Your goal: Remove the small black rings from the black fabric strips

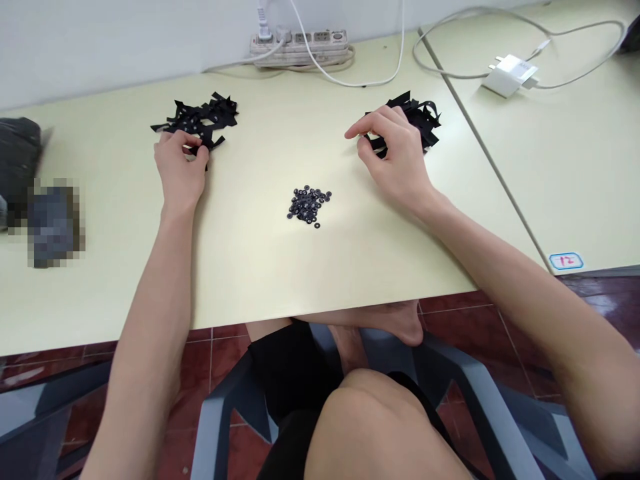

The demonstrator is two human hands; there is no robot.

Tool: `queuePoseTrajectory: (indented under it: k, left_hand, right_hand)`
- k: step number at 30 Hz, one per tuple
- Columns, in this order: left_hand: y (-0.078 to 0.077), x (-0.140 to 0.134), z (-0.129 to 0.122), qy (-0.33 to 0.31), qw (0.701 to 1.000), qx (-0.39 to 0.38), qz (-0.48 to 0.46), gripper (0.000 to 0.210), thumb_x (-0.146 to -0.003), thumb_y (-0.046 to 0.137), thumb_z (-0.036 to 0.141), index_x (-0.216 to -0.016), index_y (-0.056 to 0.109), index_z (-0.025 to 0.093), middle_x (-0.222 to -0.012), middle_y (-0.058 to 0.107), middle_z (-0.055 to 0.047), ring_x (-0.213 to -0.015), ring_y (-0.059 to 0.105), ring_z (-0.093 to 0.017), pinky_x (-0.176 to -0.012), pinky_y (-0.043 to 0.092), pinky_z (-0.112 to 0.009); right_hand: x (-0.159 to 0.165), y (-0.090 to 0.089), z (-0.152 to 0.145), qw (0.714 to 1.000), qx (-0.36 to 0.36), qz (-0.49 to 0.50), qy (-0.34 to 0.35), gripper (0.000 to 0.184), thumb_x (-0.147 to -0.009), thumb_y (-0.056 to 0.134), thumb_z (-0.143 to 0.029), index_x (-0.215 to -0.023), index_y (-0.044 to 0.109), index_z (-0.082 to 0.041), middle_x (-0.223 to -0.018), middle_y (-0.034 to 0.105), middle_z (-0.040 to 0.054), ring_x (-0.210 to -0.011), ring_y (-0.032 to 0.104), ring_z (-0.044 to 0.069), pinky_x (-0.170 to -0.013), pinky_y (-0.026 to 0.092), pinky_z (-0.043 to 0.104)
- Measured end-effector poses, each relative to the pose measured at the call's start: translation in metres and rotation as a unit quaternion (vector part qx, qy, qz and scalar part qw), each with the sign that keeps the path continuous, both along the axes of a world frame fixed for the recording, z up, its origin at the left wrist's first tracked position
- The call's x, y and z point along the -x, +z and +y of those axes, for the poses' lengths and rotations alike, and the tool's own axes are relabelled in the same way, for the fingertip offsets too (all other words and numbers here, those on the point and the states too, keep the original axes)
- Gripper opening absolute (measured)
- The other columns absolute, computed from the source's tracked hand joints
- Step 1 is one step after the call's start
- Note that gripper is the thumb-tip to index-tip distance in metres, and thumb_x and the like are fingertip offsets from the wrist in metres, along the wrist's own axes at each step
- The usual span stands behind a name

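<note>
On the left of the table lies a pile of short black strips [203,119], some with small pale dots. My left hand [180,167] rests at its near edge, thumb and fingers curled together round a black strip, part of which shows beside the thumb. A second pile of black strips [423,123] lies to the right, partly hidden behind my right hand [395,157]. That hand is held with thumb and index finger apart, and I see nothing between them. Between the hands sits a heap of small round black discs [306,204] with light centres, touched by neither hand.
A power strip [300,48] with plugs and white cables stands against the wall. At the back right lies a white charger [510,75] with a looped cable. Dark objects [20,160] sit at the far left. A table seam [485,147] runs down the right.
</note>
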State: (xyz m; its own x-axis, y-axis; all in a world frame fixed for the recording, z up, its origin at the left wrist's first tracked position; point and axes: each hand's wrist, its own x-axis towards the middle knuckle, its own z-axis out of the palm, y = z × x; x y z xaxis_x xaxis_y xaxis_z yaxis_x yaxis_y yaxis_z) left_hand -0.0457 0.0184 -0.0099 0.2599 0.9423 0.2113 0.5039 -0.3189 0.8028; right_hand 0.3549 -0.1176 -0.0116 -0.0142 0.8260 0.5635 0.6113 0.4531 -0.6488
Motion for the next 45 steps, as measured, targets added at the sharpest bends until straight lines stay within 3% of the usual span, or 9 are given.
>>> queuePoseTrajectory:
  k: [3, 9, 12, 15, 22, 27, 32, 38, 45]
  left_hand:
    - [-0.002, -0.008, -0.003, 0.140, 0.988, -0.068, -0.009, 0.054, -0.093, 0.092, 0.067, -0.095, 0.062, 0.021, -0.106, 0.048, 0.000, -0.101, 0.043, -0.014, -0.109, 0.037, -0.040]
    - [0.011, -0.027, -0.015, 0.132, 0.983, -0.105, -0.067, 0.062, -0.087, 0.092, 0.080, -0.101, 0.068, 0.024, -0.104, 0.058, 0.006, -0.108, 0.049, -0.012, -0.117, 0.043, -0.036]
    - [0.015, -0.042, -0.020, 0.098, 0.985, -0.079, -0.116, 0.066, -0.084, 0.091, 0.083, -0.096, 0.067, 0.023, -0.095, 0.059, 0.006, -0.097, 0.054, -0.011, -0.105, 0.053, -0.039]
    - [0.018, -0.064, -0.032, 0.020, 0.987, -0.064, -0.144, 0.063, -0.085, 0.093, 0.079, -0.095, 0.069, 0.022, -0.098, 0.064, 0.007, -0.092, 0.066, -0.010, -0.098, 0.060, -0.043]
    - [0.034, -0.122, -0.093, -0.134, 0.978, -0.079, -0.142, 0.041, -0.094, 0.095, 0.060, -0.106, 0.076, 0.025, -0.105, 0.079, 0.005, -0.101, 0.076, -0.015, -0.098, 0.065, -0.037]
    - [0.042, -0.141, -0.127, -0.153, 0.977, -0.044, -0.143, 0.021, -0.100, 0.089, 0.041, -0.100, 0.077, 0.025, -0.109, 0.082, -0.004, -0.110, 0.081, -0.024, -0.097, 0.071, -0.042]
    - [0.041, -0.143, -0.131, -0.150, 0.976, -0.049, -0.149, 0.012, -0.098, 0.087, 0.030, -0.097, 0.077, 0.024, -0.107, 0.083, -0.004, -0.108, 0.083, -0.025, -0.098, 0.072, -0.042]
    - [0.038, -0.142, -0.125, -0.158, 0.974, -0.042, -0.154, 0.022, -0.098, 0.091, 0.043, -0.098, 0.077, 0.026, -0.110, 0.083, -0.004, -0.112, 0.083, -0.026, -0.102, 0.072, -0.045]
    - [0.035, -0.143, -0.122, -0.159, 0.969, 0.006, -0.188, 0.033, -0.101, 0.087, 0.057, -0.103, 0.073, 0.028, -0.118, 0.083, -0.002, -0.116, 0.082, -0.025, -0.105, 0.070, -0.045]
  right_hand:
    - [0.000, 0.000, 0.000, 0.999, -0.013, -0.029, -0.013, 0.013, -0.111, 0.065, -0.044, -0.107, 0.073, -0.035, -0.112, 0.076, 0.0099, -0.118, 0.067, 0.037, -0.106, 0.060, 0.058]
    - [-0.002, 0.001, 0.002, 0.999, -0.026, -0.039, -0.022, 0.015, -0.111, 0.063, -0.043, -0.106, 0.075, -0.036, -0.110, 0.077, 0.0100, -0.114, 0.068, 0.037, -0.104, 0.062, 0.058]
    - [0.000, 0.002, 0.000, 0.999, -0.025, -0.026, -0.018, 0.013, -0.110, 0.067, -0.044, -0.106, 0.075, -0.036, -0.109, 0.077, 0.0104, -0.114, 0.067, 0.037, -0.104, 0.061, 0.058]
    - [0.005, 0.007, -0.006, 1.000, -0.021, -0.011, 0.004, 0.011, -0.110, 0.068, -0.044, -0.108, 0.076, -0.036, -0.111, 0.077, 0.0100, -0.114, 0.069, 0.035, -0.102, 0.062, 0.055]
    - [0.028, 0.016, -0.021, 0.987, 0.053, 0.081, 0.126, 0.033, -0.114, 0.062, -0.064, -0.118, 0.072, -0.032, -0.121, 0.077, 0.0069, -0.102, 0.076, 0.023, -0.089, 0.065, 0.038]
    - [0.042, 0.016, -0.028, 0.946, 0.147, 0.211, 0.198, 0.055, -0.103, 0.066, -0.083, -0.108, 0.068, -0.028, -0.100, 0.078, 0.0040, -0.086, 0.076, 0.019, -0.081, 0.065, 0.034]
    - [0.043, 0.024, -0.030, 0.917, 0.202, 0.283, 0.197, 0.067, -0.096, 0.064, -0.093, -0.100, 0.069, -0.026, -0.086, 0.077, 0.0046, -0.084, 0.077, 0.022, -0.081, 0.067, 0.037]
    - [0.040, 0.023, -0.028, 0.927, 0.185, 0.259, 0.199, 0.043, -0.091, 0.094, -0.061, -0.101, 0.068, -0.029, -0.086, 0.073, -0.0001, -0.085, 0.074, 0.020, -0.086, 0.068, 0.037]
    - [0.040, 0.020, -0.031, 0.966, 0.086, 0.183, 0.159, 0.023, -0.100, 0.087, -0.043, -0.099, 0.069, -0.028, -0.098, 0.075, 0.0018, -0.091, 0.073, 0.020, -0.094, 0.067, 0.039]
